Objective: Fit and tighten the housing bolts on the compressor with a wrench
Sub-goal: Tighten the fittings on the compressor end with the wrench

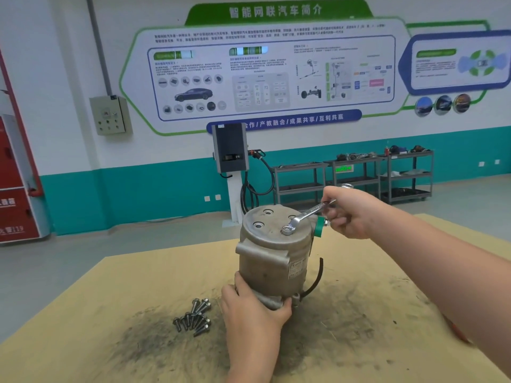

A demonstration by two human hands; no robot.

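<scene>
A grey metal compressor (272, 250) stands upright on the cardboard-covered table (110, 313). Its flat top face shows three open bolt holes, and a bolt (286, 231) sits in the near one. A silver wrench (309, 215) has its ring end on that bolt. My right hand (348, 212) grips the wrench's shaft, above and right of the compressor. Down at the compressor's base, my left hand (249, 308) wraps its fingers round the lower flange. A pile of several loose bolts (195, 317) lies on the table just left of my left hand.
A green cap (319, 227) sticks out of the compressor's right side, under the wrench. A black rubber strip (315, 280) curves up at the right of the base. Dark grime stains the cardboard. Shelving carts and a charging post stand far behind.
</scene>
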